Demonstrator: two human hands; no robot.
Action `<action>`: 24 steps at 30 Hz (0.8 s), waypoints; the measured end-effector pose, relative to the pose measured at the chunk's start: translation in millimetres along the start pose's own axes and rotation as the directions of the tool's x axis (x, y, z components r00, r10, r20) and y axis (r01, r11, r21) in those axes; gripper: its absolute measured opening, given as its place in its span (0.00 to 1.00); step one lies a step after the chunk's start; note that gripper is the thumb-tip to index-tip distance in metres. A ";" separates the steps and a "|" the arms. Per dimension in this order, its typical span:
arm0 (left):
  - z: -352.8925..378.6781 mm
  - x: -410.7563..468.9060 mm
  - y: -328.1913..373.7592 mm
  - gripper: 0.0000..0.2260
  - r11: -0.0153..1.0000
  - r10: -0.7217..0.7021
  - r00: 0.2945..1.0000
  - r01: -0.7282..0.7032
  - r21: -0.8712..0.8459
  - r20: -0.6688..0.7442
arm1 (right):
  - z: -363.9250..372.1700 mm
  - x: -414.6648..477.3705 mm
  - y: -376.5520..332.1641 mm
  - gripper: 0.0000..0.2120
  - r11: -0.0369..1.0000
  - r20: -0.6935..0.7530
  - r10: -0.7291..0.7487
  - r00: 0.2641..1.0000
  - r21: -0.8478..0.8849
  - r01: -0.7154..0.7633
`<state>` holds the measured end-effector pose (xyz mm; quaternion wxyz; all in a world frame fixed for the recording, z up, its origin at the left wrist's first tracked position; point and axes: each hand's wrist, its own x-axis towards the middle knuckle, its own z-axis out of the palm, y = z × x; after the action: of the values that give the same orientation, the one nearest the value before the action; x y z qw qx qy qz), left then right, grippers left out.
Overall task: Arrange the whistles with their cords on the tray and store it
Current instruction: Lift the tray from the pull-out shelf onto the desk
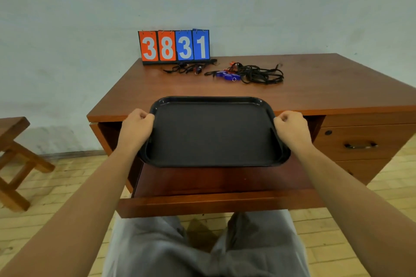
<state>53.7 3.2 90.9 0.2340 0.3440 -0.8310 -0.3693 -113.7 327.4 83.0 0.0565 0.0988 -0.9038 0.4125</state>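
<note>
The job is only starting: the left hand and right hand each grip a side of the bare black tray above the open drawer, while the whistles and tangled cords lie far back on the desk.

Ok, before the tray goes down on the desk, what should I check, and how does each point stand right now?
1. Left hand grips tray edge: ok.
2. Right hand grips the opposite edge: ok.
3. Tray bare: ok.
4. Desk surface between tray and whistles free: ok.
5. Cords untangled: not ok, they lie in heaps.
6. Drawer open for storing: ok.
</note>
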 end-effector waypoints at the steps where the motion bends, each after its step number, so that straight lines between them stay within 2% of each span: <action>1: 1.3 9.7 2.6 0.07 1.000 0.003 1.000 -0.003 0.001 -0.007 | 2.3 9.5 -5.3 0.11 1.000 -0.005 0.003 1.000 -0.006 -0.004; 8: 16.6 72.0 15.8 0.12 0.991 0.019 1.000 -0.017 0.134 -0.014 | 24.3 73.3 -28.3 0.10 0.999 -0.002 0.002 1.000 -0.045 -0.002; 12: 23.6 105.1 19.2 0.07 0.976 0.004 1.000 -0.002 0.219 -0.008 | 44.7 107.2 -36.6 0.11 0.993 0.008 -0.022 1.000 -0.116 0.023; 17: 34.1 142.7 17.3 0.09 0.976 0.008 1.000 -0.010 0.218 0.011 | 65.7 141.5 -43.0 0.08 0.971 0.042 -0.009 0.999 -0.238 0.019; 21: 45.3 162.0 10.3 0.10 0.979 0.010 1.000 -0.012 0.203 0.011 | 73.7 161.8 -36.2 0.14 0.960 0.073 -0.027 0.997 -0.275 0.047; 24: 54.1 172.4 5.4 0.10 0.968 0.026 1.000 -0.027 0.249 0.008 | 78.4 173.0 -31.9 0.15 0.953 0.063 -0.042 0.997 -0.297 0.059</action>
<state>-96.0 -98.0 85.0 0.1921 0.3588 -0.8757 -0.2599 -276.6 224.8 87.0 0.0560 0.1239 -0.9541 0.2668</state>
